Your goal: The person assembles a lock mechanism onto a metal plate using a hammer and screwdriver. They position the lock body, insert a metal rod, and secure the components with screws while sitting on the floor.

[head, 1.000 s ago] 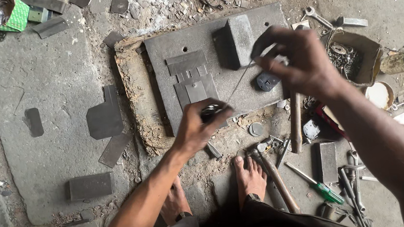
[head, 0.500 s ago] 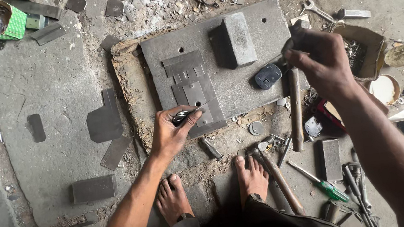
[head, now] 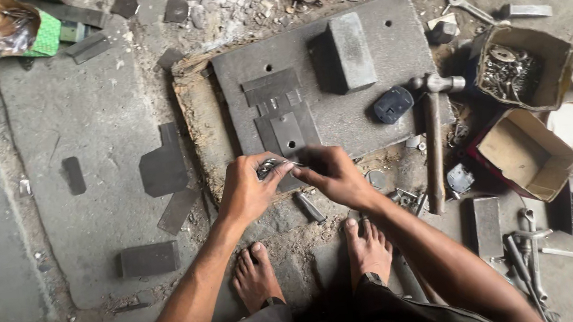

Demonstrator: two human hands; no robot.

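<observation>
Head view: two hands (head: 295, 181) on one metal piece (head: 269, 167).

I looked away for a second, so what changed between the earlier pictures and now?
The right hand let go of the hammer, which now lies beside the steel plate, and came left to meet the left hand on the small metal piece. The left hand kept its grip. The block and boxes stayed put.

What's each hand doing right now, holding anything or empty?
Left hand: closed around a small dark metal piece at the grey steel plate's near edge.
Right hand: fingers pinched on the same piece's end.
</observation>
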